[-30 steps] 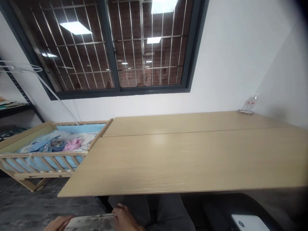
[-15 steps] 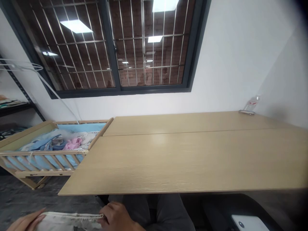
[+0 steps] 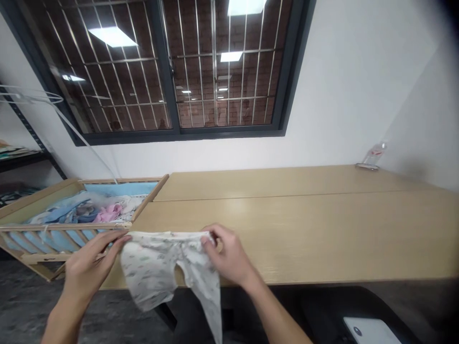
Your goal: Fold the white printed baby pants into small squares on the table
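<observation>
A small pair of white patterned baby pants [image 3: 154,267] hangs by its waistband between my hands, above the near left edge of the wooden table [image 3: 304,234]. My left hand [image 3: 93,260] pinches the left end of the waistband, beside the crib. At the other end, the fingers of my right hand [image 3: 227,253] are closed on the waistband corner. Both legs of the pants dangle past the table edge, with a gap between them.
To the left stands a wooden crib [image 3: 64,229] with a blue lining and crumpled clothes inside, among them a pink cloth [image 3: 108,212]. A clear bottle [image 3: 375,154] is at the table's far right corner. A white phone-like device [image 3: 371,330] lies on a black seat at lower right.
Both hands have risen from below the table edge, bringing the baby pants up over it. The pants now hang spread out, with their legs showing.
</observation>
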A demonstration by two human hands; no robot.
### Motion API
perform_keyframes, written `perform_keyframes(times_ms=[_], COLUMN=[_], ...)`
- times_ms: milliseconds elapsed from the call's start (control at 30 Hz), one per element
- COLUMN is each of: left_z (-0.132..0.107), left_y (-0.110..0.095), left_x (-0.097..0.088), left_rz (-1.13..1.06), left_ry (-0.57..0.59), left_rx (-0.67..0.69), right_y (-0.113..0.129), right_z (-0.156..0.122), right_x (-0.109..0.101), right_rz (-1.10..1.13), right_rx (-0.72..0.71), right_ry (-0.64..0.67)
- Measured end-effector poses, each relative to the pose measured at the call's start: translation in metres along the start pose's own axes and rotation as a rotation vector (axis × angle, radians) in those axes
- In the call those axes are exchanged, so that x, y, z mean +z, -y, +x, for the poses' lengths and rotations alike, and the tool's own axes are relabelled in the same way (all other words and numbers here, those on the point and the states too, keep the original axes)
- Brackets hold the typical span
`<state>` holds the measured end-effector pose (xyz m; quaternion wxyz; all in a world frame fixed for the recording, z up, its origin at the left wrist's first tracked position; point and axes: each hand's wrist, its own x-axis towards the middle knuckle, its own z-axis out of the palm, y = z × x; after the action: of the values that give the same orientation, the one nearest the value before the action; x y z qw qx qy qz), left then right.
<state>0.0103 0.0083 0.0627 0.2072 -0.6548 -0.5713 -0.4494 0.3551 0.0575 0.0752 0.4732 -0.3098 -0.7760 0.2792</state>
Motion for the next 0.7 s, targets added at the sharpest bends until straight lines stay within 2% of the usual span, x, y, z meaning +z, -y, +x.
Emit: perform_keyframes(times_ms=[67,133,233,333,400,533,600,700], left_z=[0.023,0.045,0.071,0.086,0.087,0.073,0.062,0.046], left_y=[-0.023,-0.04,-0.055,-0.062,-0.065,-0.069,-0.07,-0.07], left_x=[0.025,0.052,0.096,0.146,0.18,0.244,0.268,0.294], left_rz=[-0.077,-0.183,-0.324,-0.352,-0.326,-0.262,-0.213,-0.126], left_ry=[-0.016,0.04,0.227,0.471,0.605,0.684,0.715,0.74], left_rx=[0.108,0.157,0.151,0.083,0.052,0.051,0.038,0.014], right_y=[0.002,-0.005,-0.034,-0.083,-0.123,-0.199,-0.227,-0.251], right_z=[0.012,0.025,0.045,0.064,0.072,0.075,0.072,0.065], right_x=[-0.036,-0.068,-0.106,-0.128,-0.131,-0.118,-0.107,-0.095], right_rz=[-0.051,-0.103,-0.222,-0.348,-0.433,-0.538,-0.571,-0.608], right_rx=[0.039,0.089,0.159,0.211,0.187,0.31,0.356,0.392], right_ry=[-0.086,-0.125,-0.137,-0.092,-0.083,0.056,0.079,0.085])
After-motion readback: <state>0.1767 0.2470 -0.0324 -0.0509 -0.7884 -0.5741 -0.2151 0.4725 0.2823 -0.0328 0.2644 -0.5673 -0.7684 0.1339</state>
